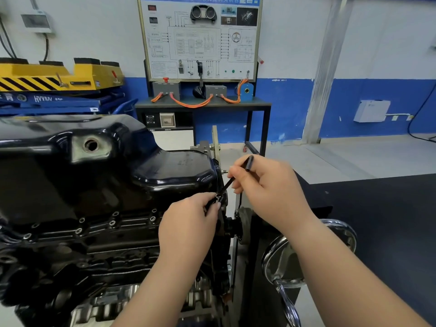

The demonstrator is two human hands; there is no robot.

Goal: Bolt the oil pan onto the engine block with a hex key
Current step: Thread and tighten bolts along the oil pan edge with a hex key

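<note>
Your right hand (266, 185) is curled round the hex key (227, 182), thumb and fingers pinching the shaft, its black upper end poking out above your knuckles and slanting up to the right. The key runs down and left to a bolt (218, 197) at the near right corner of the oil pan (106, 166), right on the flange edge. Your left hand (188, 223) comes up from below, fingertips closed on the key's lower end where it meets that bolt; whether the tip sits in the head, you can't tell from here. The pan, glossy black, sits on top of the engine block (82, 256), its drain hole (91, 145) open and facing you at upper left. Along the flange nearest you a row of bolt heads (112, 223) shows in place. Just beside your right forearm is a chrome handwheel (283, 263). Well behind, a wiring training board (200, 36) stands against the blue and white wall, with a yellow lift (59, 76) to its left
</note>
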